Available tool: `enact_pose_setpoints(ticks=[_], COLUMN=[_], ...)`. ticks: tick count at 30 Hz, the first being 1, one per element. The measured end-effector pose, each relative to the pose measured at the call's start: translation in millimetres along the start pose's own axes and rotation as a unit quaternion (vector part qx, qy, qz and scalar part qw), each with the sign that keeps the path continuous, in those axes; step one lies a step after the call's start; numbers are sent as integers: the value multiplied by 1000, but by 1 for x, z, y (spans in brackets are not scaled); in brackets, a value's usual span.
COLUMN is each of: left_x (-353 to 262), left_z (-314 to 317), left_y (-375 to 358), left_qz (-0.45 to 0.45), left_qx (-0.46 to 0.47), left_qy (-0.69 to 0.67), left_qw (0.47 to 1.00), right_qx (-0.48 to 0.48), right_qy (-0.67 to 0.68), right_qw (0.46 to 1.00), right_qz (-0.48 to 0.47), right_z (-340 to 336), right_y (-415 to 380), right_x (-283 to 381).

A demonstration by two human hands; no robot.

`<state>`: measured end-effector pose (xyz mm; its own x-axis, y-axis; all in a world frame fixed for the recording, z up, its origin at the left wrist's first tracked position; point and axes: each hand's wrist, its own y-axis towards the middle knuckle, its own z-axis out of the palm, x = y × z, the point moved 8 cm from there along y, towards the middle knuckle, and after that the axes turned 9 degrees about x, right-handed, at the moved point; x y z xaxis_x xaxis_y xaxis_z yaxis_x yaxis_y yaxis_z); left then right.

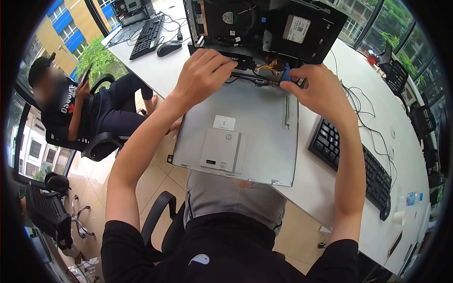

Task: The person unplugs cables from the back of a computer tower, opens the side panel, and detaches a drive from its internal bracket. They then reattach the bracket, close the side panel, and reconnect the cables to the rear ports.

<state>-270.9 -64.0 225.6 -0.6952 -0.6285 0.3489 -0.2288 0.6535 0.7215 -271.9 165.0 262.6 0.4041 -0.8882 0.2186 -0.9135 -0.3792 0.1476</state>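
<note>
An open desktop computer case [264, 35] lies at the table's edge, its black inner parts and a white-labelled metal box showing. My left hand [203, 73] is closed at the case's near side, its fingertips on a flat black drive [243, 61] with white lettering. On the other side, the thumb and index finger of my right hand [321, 89] close around a blue plastic part [286, 75] beside dark pieces. Yellow and black wires [270, 67] run between the hands. Below them is a grey metal side panel [264, 137], reaching over my lap.
A black keyboard [373, 177] lies right of my right forearm, near loose cables [358, 106] and a water bottle [414, 198]. Another keyboard [147, 37] and a mouse [169, 48] sit at the back left. A person [89, 104] sits at left, holding a phone.
</note>
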Motion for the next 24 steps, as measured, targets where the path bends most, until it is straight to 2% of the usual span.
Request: enact_pose_setpoints(ticks=[5,8,14,17,24], left_x=[-12,-6,14,23,24], left_z=[-12,-9,8,25,30], left_y=[0,-1,0,-4,-14], left_qz=[27,27,17,-2,-71], left_qx=[-21,-21,-25,16,76], left_qy=[26,51,78,96,28], left_qw=[999,998,997,995,994], right_qx=[-47,-90,-76,-66,-46], right_qy=[17,8,11,4,-1], right_qw=[999,995,997,998,998], right_qz=[0,-38,-25,-16,-36], right_z=[-2,-2,-2,-4,-3], right_y=[3,3,3,2,-4], right_x=[0,2,4,6,16])
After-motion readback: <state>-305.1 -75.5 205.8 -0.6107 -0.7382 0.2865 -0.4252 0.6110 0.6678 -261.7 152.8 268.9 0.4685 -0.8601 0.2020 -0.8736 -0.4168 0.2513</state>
